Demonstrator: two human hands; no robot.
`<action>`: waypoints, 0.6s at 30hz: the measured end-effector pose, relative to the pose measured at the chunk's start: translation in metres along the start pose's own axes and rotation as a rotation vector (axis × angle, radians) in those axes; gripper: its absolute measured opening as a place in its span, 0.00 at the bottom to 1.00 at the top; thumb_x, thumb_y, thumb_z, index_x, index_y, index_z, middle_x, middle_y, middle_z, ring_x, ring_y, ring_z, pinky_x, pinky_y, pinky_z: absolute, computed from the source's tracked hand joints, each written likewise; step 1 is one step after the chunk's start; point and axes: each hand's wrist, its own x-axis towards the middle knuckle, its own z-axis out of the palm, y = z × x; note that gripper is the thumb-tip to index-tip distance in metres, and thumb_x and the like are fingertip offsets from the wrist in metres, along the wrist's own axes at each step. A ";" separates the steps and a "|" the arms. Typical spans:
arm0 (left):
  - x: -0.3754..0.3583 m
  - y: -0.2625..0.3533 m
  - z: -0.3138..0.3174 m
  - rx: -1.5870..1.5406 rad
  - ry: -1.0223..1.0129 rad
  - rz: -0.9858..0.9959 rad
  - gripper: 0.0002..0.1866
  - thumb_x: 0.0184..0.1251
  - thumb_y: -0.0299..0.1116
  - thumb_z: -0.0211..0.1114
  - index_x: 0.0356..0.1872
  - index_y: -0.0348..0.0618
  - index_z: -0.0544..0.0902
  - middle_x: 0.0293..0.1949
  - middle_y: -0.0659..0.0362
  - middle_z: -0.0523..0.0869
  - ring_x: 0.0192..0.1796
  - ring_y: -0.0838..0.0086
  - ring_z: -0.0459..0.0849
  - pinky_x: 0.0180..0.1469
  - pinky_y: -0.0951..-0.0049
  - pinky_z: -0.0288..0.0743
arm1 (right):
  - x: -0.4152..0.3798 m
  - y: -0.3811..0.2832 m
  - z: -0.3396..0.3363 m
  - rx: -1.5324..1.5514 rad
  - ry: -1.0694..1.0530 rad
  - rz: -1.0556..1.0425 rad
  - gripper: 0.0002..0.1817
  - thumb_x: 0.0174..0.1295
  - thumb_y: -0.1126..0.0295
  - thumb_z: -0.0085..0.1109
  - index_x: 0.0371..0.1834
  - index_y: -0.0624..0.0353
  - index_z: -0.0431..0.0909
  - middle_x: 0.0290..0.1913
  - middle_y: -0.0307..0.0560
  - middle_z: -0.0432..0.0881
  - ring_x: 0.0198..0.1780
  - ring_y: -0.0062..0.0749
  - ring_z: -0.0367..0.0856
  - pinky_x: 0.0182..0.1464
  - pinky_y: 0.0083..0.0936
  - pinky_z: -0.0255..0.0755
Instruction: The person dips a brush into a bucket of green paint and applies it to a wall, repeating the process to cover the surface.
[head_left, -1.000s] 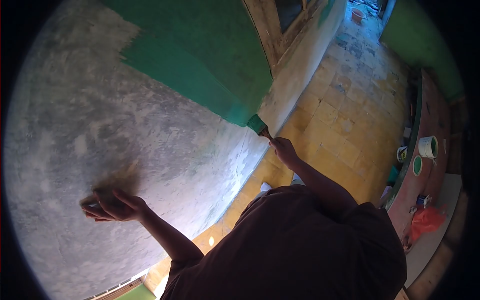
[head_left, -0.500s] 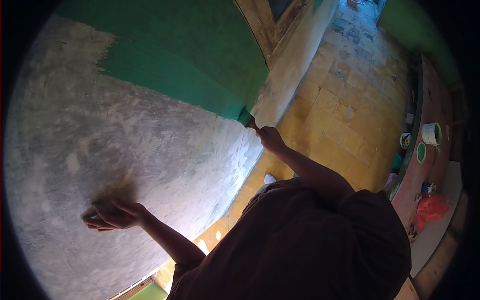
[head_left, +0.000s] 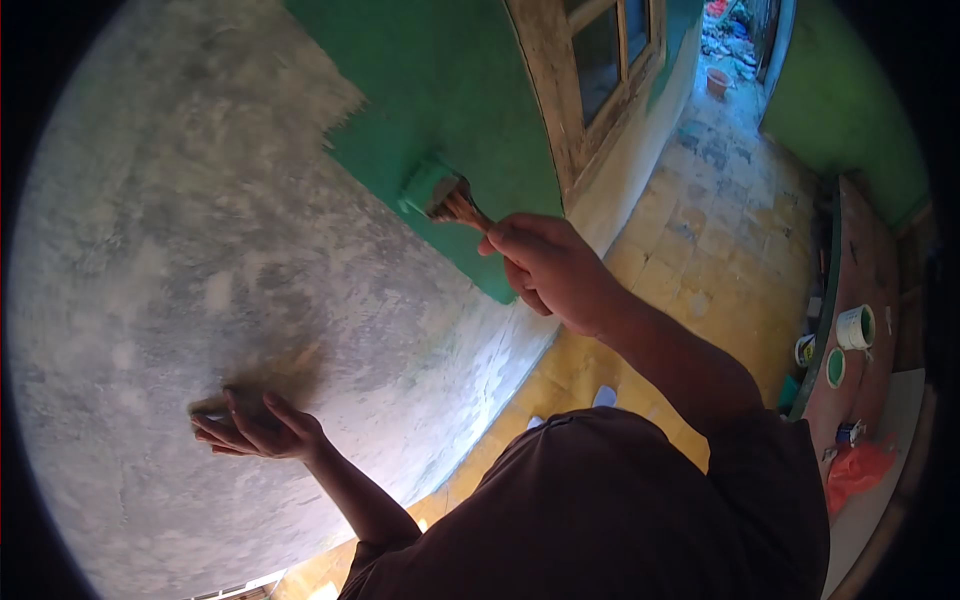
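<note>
My right hand (head_left: 550,265) is closed around the handle of a paintbrush (head_left: 458,200). The brush's green bristles touch the green painted part (head_left: 440,100) of the wall, a little above its lower edge. Below that edge the wall is bare, mottled grey (head_left: 250,240). At the lower left, my left hand (head_left: 262,428) is raised at the grey wall, palm side up, its fingers apart. A small dark flat thing shows behind its fingertips; whether the hand touches it is unclear.
A wooden window frame (head_left: 560,110) borders the green paint. Yellow floor tiles (head_left: 650,290) run along the wall. On the right, a reddish bench (head_left: 870,240) bears a paint bucket (head_left: 856,327), a green-filled lid (head_left: 836,367) and a red plastic bag (head_left: 858,472). A bucket (head_left: 717,82) stands far off.
My right hand has moved the brush up and left, from the paint's lower corner onto the green area. The view has shifted, and the left hand stays near the grey wall.
</note>
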 end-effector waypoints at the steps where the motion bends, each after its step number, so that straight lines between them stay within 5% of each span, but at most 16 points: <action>1: 0.000 0.000 -0.001 0.009 -0.016 -0.006 0.23 0.67 0.47 0.57 0.57 0.46 0.78 0.70 0.47 0.62 0.76 0.55 0.50 0.73 0.47 0.34 | -0.001 -0.015 0.007 0.002 -0.023 -0.030 0.14 0.70 0.62 0.46 0.39 0.63 0.74 0.15 0.31 0.59 0.12 0.14 0.51 0.14 0.19 0.46; 11: -0.001 -0.007 -0.007 0.005 -0.046 -0.013 0.20 0.67 0.46 0.55 0.52 0.45 0.81 0.70 0.44 0.62 0.76 0.51 0.49 0.73 0.45 0.32 | 0.009 -0.130 0.069 -0.017 -0.185 -0.382 0.15 0.69 0.62 0.49 0.38 0.65 0.75 0.15 0.32 0.60 0.12 0.15 0.52 0.14 0.20 0.44; 18: -0.001 -0.008 -0.011 -0.050 -0.038 -0.046 0.20 0.67 0.47 0.54 0.50 0.45 0.82 0.70 0.44 0.63 0.76 0.52 0.49 0.73 0.45 0.30 | 0.018 -0.136 0.076 -0.021 -0.173 -0.479 0.16 0.70 0.57 0.48 0.42 0.60 0.76 0.15 0.29 0.57 0.13 0.13 0.49 0.14 0.16 0.43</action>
